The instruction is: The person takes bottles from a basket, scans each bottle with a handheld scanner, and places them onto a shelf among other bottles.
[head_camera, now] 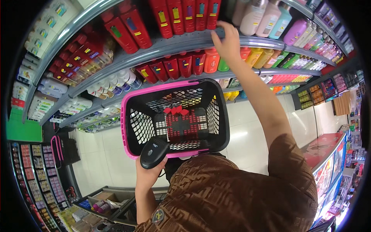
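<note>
My left hand (149, 174) is closed around a black handheld barcode scanner (153, 152), over the near left corner of a black plastic basket (223, 116) with pink handles. Several small red items (176, 110) lie inside the basket. My right hand (227, 39) reaches up to the shelf edge, fingers spread, beside a red bottle (213, 14) at the end of a row. Whether the fingertips touch that bottle cannot be told. White and pink pump bottles (251, 18) stand just right of the hand.
Curved metal shelves (185, 42) of bottles span the front. A second dark basket (69, 150) stands at the left on the tiled floor (107, 162). Behind at lower left is an open bin of goods (108, 200); a red-topped display case (324, 145) stands at right.
</note>
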Motion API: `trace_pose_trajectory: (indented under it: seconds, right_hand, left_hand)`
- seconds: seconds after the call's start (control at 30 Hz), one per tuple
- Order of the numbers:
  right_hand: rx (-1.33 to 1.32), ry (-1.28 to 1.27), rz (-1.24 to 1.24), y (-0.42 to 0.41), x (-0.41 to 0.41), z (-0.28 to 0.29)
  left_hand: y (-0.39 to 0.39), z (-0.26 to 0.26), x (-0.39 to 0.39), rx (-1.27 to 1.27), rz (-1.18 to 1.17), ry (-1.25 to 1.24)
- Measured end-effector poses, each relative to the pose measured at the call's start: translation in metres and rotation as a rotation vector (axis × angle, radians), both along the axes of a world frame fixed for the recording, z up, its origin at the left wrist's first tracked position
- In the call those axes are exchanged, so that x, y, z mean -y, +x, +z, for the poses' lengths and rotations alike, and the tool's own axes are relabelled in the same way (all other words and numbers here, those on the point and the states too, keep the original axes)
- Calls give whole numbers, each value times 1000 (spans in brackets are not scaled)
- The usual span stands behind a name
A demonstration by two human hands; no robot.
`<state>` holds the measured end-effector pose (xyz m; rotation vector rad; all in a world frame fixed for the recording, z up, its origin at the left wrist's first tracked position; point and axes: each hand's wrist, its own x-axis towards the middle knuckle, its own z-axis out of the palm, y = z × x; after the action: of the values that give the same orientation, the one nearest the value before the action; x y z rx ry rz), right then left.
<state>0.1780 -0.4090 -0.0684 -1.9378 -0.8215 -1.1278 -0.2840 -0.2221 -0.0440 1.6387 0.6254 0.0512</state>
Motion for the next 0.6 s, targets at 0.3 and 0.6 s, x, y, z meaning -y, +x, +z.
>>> trace_pose_trajectory:
  seconds: [0.3, 0.6]
  right_hand:
    - [-1089, -951, 244, -178, -41, -228]
    - [-1416, -804, -161, -187, -109, -358]
  left_hand:
    - [-20, -24, -81, -113, -22, -38]
    - [-55, -34, -158, -283, 49, -56]
